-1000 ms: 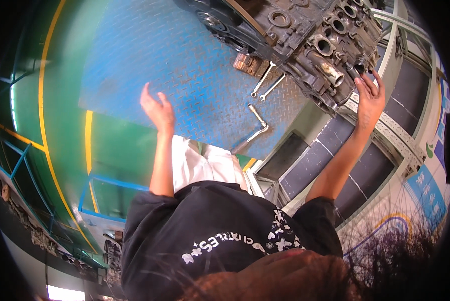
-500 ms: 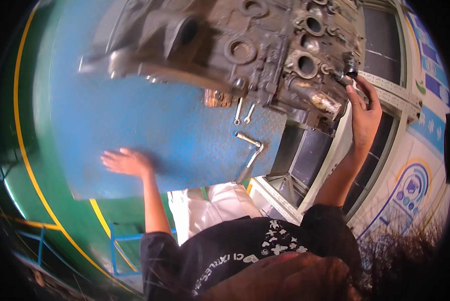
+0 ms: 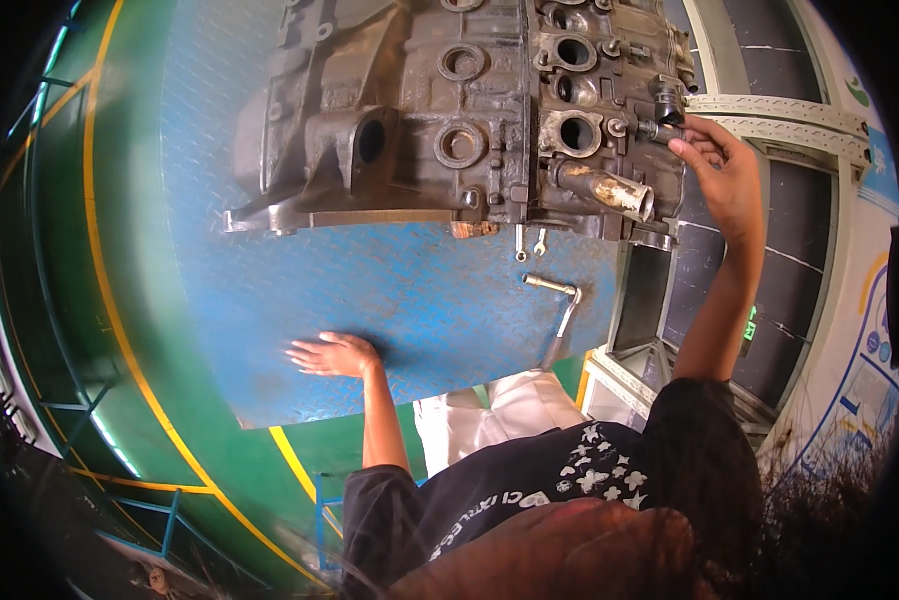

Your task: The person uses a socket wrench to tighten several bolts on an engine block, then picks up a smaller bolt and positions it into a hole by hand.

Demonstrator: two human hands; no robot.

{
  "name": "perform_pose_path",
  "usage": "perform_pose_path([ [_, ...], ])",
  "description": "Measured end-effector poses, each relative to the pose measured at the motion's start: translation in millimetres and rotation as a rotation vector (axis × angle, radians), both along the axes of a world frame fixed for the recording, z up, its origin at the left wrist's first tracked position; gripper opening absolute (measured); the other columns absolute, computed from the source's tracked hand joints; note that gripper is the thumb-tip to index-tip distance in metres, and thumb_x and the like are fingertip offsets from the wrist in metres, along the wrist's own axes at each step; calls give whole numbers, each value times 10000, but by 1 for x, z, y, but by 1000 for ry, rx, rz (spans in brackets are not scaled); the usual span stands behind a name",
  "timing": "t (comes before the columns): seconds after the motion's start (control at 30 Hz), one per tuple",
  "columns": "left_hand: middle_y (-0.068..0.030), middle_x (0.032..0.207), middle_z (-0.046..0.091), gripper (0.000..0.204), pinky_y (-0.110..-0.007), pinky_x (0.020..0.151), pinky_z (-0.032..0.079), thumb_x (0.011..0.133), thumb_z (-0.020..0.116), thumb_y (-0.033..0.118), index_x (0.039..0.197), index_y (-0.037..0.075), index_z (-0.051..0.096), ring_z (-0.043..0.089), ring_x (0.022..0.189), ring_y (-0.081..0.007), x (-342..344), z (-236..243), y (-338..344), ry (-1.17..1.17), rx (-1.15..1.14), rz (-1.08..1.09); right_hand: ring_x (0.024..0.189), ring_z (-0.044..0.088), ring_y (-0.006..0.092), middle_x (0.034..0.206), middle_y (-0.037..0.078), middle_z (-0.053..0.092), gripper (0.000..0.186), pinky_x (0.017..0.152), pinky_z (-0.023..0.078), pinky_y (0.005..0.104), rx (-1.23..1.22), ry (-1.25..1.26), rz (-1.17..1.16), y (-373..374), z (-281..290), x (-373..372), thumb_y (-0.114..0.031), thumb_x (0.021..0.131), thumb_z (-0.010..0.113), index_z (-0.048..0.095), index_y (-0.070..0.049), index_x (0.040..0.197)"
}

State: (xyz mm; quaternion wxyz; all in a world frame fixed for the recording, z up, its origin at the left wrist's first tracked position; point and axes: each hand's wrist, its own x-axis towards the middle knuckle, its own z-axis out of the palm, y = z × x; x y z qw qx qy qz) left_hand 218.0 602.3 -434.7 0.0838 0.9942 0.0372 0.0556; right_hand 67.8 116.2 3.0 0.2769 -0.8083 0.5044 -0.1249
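My left hand (image 3: 337, 356) lies with spread fingers on the blue chequer-plate tabletop (image 3: 259, 300). A large, greasy metal engine (image 3: 499, 95) stands on the plate at the top of the view. At the engine's right side my right hand (image 3: 714, 165) has thumb and fingers closed around a small dark cylindrical fitting (image 3: 659, 133), just below a black elbow piece (image 3: 667, 92). A corroded pipe stub (image 3: 609, 190) sticks out near it. Two wrenches (image 3: 520, 250) lie partly under the engine, and a ratchet with a long socket (image 3: 569, 312) lies farther toward me.
A wooden block (image 3: 474, 229) shows under the engine. Green floor (image 3: 144, 300) with yellow lines (image 3: 139, 370) and blue railings (image 3: 174, 520) runs along the left. A pale metal frame (image 3: 789, 135) with dark panels (image 3: 799, 240) and a printed wall (image 3: 849, 390) are on the right.
My left hand has come down from the air onto the plate. My view has turned, so the engine sits more centrally. My right hand stays at the fitting.
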Motion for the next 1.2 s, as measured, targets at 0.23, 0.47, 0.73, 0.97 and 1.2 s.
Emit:
perform_pose_path([
  [0.23, -187, 1743, 214, 644, -531, 1329, 94, 1124, 362, 385, 1644, 14, 279, 159, 1625, -353, 5, 20, -22, 17, 22, -1, 724, 496, 37, 896, -13, 695, 509, 706, 444, 193, -109, -230, -137, 38, -7, 7, -84, 859, 874, 724, -75, 1345],
  [0.47, -249, 1686, 306, 651, -546, 1289, 209, 1085, 530, 350, 1590, -29, 372, 294, 1560, -418, 9, 41, 22, 244, -175, -65, 902, 700, 147, 993, 88, 790, 346, 847, 550, 306, -50, -288, 12, -7, -31, -15, -143, 883, 843, 760, -65, 1209],
  [0.73, -283, 1557, 455, 707, -525, 1180, 401, 1004, 667, 319, 1558, -35, 406, 456, 1433, -449, -50, 102, 90, 368, -290, 14, 827, 700, 129, 967, 49, 782, 213, 771, 543, 280, -154, -738, -159, 12, 8, -87, -104, 906, 812, 752, -56, 1106],
  [0.97, -311, 1514, 506, 827, -518, 1171, 437, 931, 701, 388, 1547, -75, 403, 508, 1393, -467, -180, 132, 195, 529, -195, 324, 880, 769, 314, 921, 143, 781, 176, 795, 593, 428, -64, -129, -362, 39, -202, -268, -77, 827, 802, 743, -88, 992],
  [1.2, -357, 1555, 442, 890, -510, 1219, 381, 928, 693, 381, 1586, -84, 316, 438, 1455, -477, -364, 189, 270, 595, -113, 359, 897, 738, 409, 951, 178, 764, 179, 806, 573, 537, -6, 93, -95, 97, -337, -304, -84, 846, 765, 715, -67, 1017],
])
